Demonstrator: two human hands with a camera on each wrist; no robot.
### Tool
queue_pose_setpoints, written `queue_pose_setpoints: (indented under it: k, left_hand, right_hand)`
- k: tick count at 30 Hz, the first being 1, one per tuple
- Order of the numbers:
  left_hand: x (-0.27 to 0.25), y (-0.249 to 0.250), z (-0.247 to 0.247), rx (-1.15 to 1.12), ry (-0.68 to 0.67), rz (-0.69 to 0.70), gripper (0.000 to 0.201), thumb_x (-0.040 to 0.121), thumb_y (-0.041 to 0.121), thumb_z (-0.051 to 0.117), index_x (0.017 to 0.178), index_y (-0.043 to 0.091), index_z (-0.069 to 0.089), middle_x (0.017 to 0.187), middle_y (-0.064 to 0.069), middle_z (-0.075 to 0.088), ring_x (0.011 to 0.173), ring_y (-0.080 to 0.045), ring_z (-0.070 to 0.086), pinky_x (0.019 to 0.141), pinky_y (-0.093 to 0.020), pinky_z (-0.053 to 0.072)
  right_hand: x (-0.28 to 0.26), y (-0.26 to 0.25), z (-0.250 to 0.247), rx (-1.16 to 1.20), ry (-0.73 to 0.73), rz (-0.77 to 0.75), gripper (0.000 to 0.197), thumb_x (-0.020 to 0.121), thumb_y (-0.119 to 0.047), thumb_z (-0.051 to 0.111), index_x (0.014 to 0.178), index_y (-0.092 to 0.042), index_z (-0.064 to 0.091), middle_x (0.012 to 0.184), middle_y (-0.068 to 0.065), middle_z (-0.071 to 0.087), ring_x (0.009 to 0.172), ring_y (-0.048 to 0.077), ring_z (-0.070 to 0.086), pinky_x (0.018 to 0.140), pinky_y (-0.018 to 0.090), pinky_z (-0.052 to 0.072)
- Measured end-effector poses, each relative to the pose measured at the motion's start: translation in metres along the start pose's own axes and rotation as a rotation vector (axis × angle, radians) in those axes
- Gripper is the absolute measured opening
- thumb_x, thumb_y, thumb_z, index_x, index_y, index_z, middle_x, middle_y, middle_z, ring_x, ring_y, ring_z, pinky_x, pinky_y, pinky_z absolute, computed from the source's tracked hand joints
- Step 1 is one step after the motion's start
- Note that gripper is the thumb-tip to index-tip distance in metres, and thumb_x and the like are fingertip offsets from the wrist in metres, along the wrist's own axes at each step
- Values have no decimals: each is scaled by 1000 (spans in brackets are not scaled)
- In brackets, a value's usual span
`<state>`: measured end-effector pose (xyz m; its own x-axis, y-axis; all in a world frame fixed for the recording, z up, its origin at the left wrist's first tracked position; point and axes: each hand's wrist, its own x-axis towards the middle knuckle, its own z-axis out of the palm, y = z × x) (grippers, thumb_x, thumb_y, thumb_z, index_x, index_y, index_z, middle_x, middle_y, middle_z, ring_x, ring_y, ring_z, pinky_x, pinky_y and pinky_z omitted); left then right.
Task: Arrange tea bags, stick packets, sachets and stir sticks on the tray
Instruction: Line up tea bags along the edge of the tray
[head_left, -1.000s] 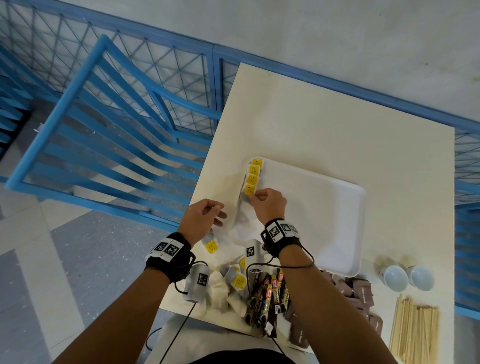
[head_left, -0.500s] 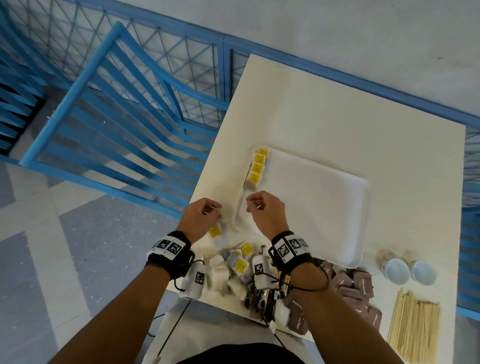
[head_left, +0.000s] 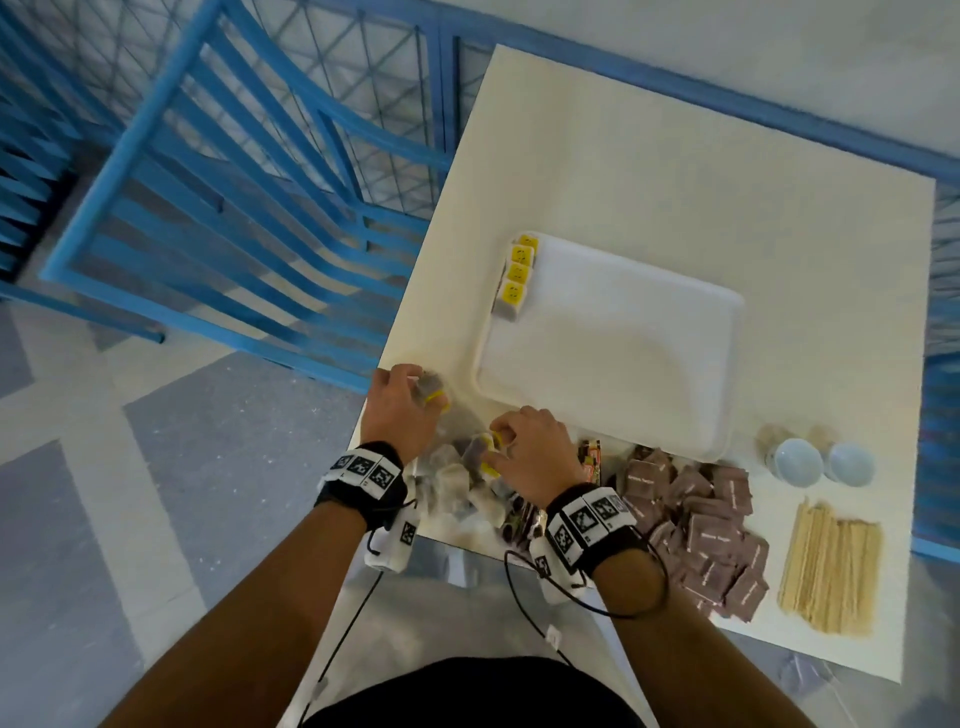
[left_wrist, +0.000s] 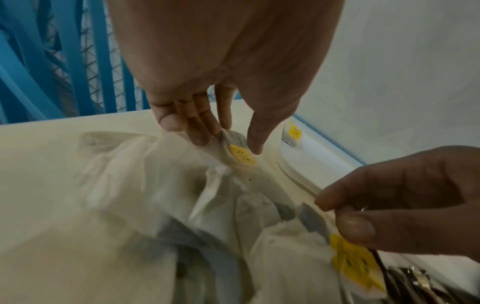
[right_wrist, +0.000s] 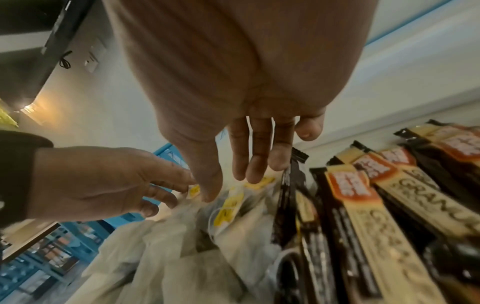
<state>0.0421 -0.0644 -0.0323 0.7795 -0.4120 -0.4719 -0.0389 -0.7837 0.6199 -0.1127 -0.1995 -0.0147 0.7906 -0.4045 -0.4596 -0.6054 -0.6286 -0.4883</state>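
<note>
The white tray (head_left: 623, 364) lies mid-table, with a row of yellow-tagged tea bags (head_left: 517, 280) along its far left corner. Left of the tray's near corner, my left hand (head_left: 428, 396) (left_wrist: 228, 144) pinches a single tea bag (left_wrist: 237, 152) between thumb and fingers, just above the table. Over the loose tea bag pile (head_left: 457, 483) (right_wrist: 182, 236) at the near edge, my right hand (head_left: 493, 447) (right_wrist: 226, 185) pinches one bag beside its yellow tag (left_wrist: 350, 261). Coffee stick packets (right_wrist: 363, 205) lie just right of the pile, partly under my right wrist.
Brown sachets (head_left: 701, 525) are heaped at the near right, beside a bundle of wooden stir sticks (head_left: 831, 566). Two small white cups (head_left: 795, 462) stand right of the tray. A blue chair (head_left: 234, 208) stands off the table's left edge.
Both hands have drawn back from the tray's left side to the tea bag pile at the near edge. The left hand still holds its bag; the right hand now pinches one.
</note>
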Motion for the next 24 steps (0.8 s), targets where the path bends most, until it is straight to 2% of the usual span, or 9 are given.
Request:
queue_pose_setpoints:
  k: [4, 7, 10, 14, 15, 18, 20, 22, 24]
  left_hand:
    - [1, 1, 0, 48, 8, 15, 42, 86, 27, 74, 124, 17, 57, 128, -9, 47, 107, -32, 58, 93, -44, 52]
    - [2, 0, -2, 113, -8, 39, 34, 89, 25, 73, 118, 13, 61, 128, -11, 47, 109, -32, 56, 89, -38, 49]
    - [2, -1, -4, 123, -12, 74, 28, 88, 26, 75, 110, 11, 64, 125, -11, 48, 106, -30, 55, 86, -34, 45]
    - [5, -6, -5, 70, 10, 107, 22, 90, 29, 75, 101, 12, 66, 112, -6, 57, 96, -22, 53, 86, -35, 49]
    - [6, -6, -6, 40, 10, 115, 21, 91, 28, 75, 101, 12, 66, 107, -4, 60, 93, -20, 54, 82, -33, 49]
    - [4, -3, -10, -84, -5, 113, 23, 91, 27, 76, 106, 14, 63, 96, 2, 65, 79, -10, 58, 66, -14, 43]
    - [5, -2, -12, -157, -38, 98, 27, 93, 26, 74, 116, 20, 62, 96, 3, 66, 79, -4, 60, 67, -7, 43]
    - [5, 0, -12, -225, -92, 98, 30, 95, 24, 70, 124, 27, 64, 101, 1, 69, 87, -11, 66, 80, -19, 53]
    - [6, 5, -12, -266, -141, 95, 23, 94, 22, 66, 115, 28, 70, 101, -1, 73, 90, -20, 71, 86, -36, 59]
  right_hand:
    - [-7, -7, 9, -28, 40, 60, 29, 85, -45, 66, 109, -28, 67, 106, -5, 61, 107, 20, 50, 95, 44, 42]
    - [-9, -11, 14, -4, 87, 104, 21, 86, -40, 67, 104, -29, 66, 105, -7, 61, 108, 20, 51, 97, 44, 41]
    - [-9, -14, 15, 23, 114, 126, 12, 87, -35, 70, 96, -29, 66, 102, -8, 61, 106, 19, 51, 98, 44, 40]
    - [-12, -17, 16, 108, 148, 146, 7, 88, -31, 71, 87, -30, 65, 91, -12, 62, 104, 18, 51, 97, 41, 38]
    - [-12, -17, 16, 138, 149, 153, 9, 88, -31, 72, 85, -32, 64, 87, -14, 63, 102, 18, 51, 96, 42, 39]
    - [-13, -16, 15, 233, 155, 153, 12, 86, -38, 76, 83, -29, 67, 81, -14, 67, 93, 18, 56, 90, 45, 47]
    - [-12, -15, 9, 300, 160, 140, 11, 85, -37, 77, 85, -28, 70, 79, -14, 68, 89, 15, 61, 85, 41, 51]
    - [-11, -15, -1, 319, 179, 122, 5, 85, -27, 76, 86, -28, 71, 80, -15, 68, 83, 11, 60, 79, 33, 51]
    - [-11, -15, -15, 318, 191, 93, 9, 86, -18, 75, 89, -26, 73, 82, -12, 69, 75, 5, 56, 72, 21, 44]
